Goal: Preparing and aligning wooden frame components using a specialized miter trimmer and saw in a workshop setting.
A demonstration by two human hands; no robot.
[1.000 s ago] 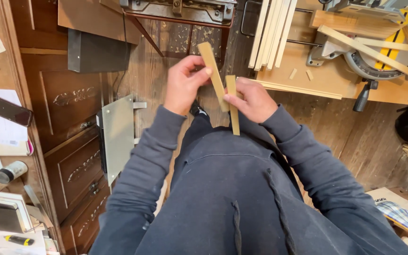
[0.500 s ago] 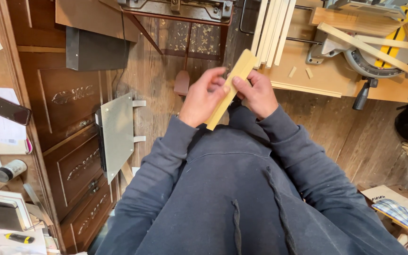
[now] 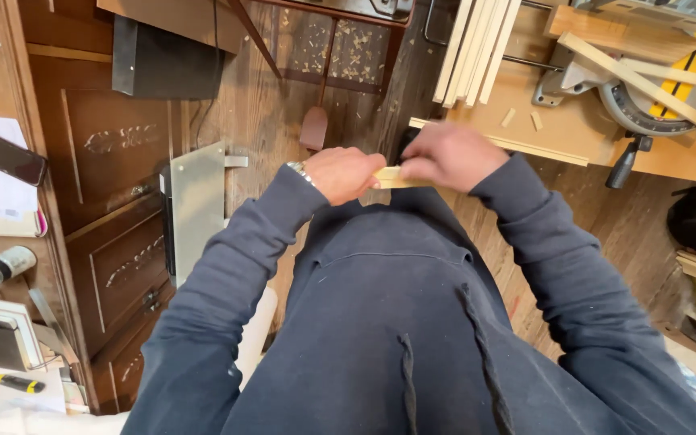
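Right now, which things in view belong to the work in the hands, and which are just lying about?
In hand:
- pale wooden strip, held level between the left hand and right hand

Lying about:
- miter saw on its bench
- bundle of pale slats leaning by the saw
- dark phone on papers
- small can
- yellow-and-black marker

Pale matt wood strip (image 3: 396, 177); dk plank floor (image 3: 283, 113)

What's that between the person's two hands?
In the head view, a pale wooden strip spans the short gap between the left hand and right hand; both hands grip it.
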